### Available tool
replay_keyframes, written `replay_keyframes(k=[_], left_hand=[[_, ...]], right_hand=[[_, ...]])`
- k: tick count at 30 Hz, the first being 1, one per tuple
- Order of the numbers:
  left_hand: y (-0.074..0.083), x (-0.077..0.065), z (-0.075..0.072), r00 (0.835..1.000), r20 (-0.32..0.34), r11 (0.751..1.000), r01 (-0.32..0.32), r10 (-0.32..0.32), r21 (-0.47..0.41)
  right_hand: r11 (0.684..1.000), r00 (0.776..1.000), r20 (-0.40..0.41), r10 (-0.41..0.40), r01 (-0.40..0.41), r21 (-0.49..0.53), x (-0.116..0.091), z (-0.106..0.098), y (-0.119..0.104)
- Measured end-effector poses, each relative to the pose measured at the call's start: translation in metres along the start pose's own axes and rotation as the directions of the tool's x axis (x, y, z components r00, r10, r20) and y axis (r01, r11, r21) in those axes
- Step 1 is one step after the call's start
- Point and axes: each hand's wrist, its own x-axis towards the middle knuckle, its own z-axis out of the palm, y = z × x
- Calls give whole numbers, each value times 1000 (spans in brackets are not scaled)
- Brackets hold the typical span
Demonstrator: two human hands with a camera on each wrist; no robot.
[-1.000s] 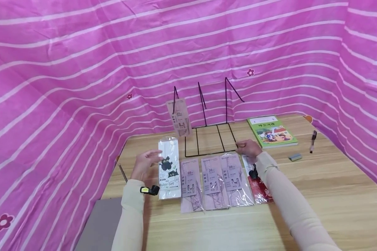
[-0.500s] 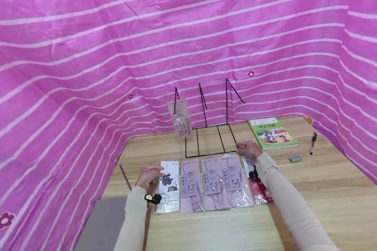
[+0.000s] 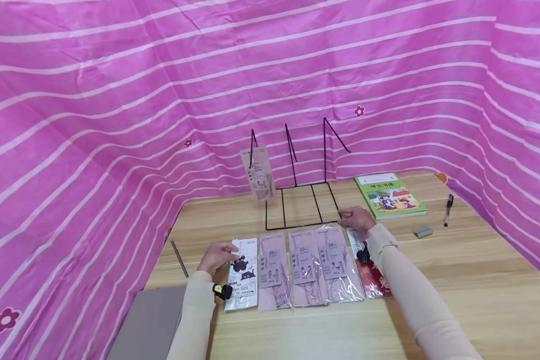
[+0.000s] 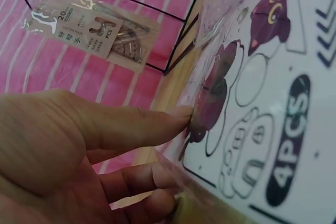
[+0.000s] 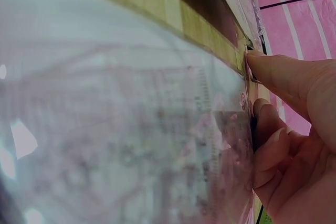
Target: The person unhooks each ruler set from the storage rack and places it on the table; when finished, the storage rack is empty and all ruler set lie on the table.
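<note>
My left hand pinches the left edge of a clear-bagged ruler set with black cartoon cats, lying on the table. In the left wrist view the thumb lies on that edge and the other fingers curl below it. My right hand has thumb and curled fingers at the front right corner of a black wire rack, gripping its wire. Its forearm partly covers a red-and-white pack. Pink ruler packs lie side by side between the hands, one at left, others to its right.
One pink ruler pack hangs from the rack's left hook. A green book, a small grey-blue block and a pen lie at right. At left are a thin dark rod and a grey panel.
My left hand has brought the ruler set down toward me, level with the row of pink packs. The right hand has stayed at the rack's corner.
</note>
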Motion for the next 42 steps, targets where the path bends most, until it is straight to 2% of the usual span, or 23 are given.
replay_keyframes(k=[4, 10, 16, 20, 23, 25, 28, 32, 34, 36, 42], left_hand=[[5, 3, 3, 1000, 6, 997, -24, 24, 67], [13, 11, 5, 998, -11, 994, -54, 55, 99], [23, 32, 12, 993, -50, 994, -110, 111, 19], [30, 54, 18, 983, -87, 983, -170, 164, -74], [43, 70, 21, 971, -121, 961, -224, 205, -163], [56, 78, 21, 965, -141, 942, -248, 221, -225], [77, 89, 17, 949, -164, 902, -307, 268, -304], [102, 102, 9, 926, -175, 850, -377, 335, -368], [112, 107, 6, 919, -181, 833, -394, 350, -389], [120, 110, 2, 919, -180, 828, -395, 352, -398], [133, 117, -4, 936, -154, 808, -350, 315, -475]], right_hand=[[998, 1000, 6, 31, -31, 48, 2, -4, 2], [1000, 1000, -8, 20, -20, 6, 0, -9, 3], [998, 1000, -28, 3, -5, -69, -6, -8, 3], [1000, 1000, -19, 20, -20, 7, -6, -4, 8], [998, 999, -15, 30, -29, 55, -7, -3, 8], [1000, 1000, -26, 9, -8, 30, -7, -4, 8], [1000, 999, -46, -6, 5, -8, -7, -5, 6], [1000, 999, -46, 16, -15, 13, -5, -5, 4], [1000, 999, -54, 6, -6, -10, -4, -4, 3], [1000, 999, -54, 7, -7, -4, -3, -2, 3], [1000, 999, -42, 11, -11, 23, -1, 4, 5]])
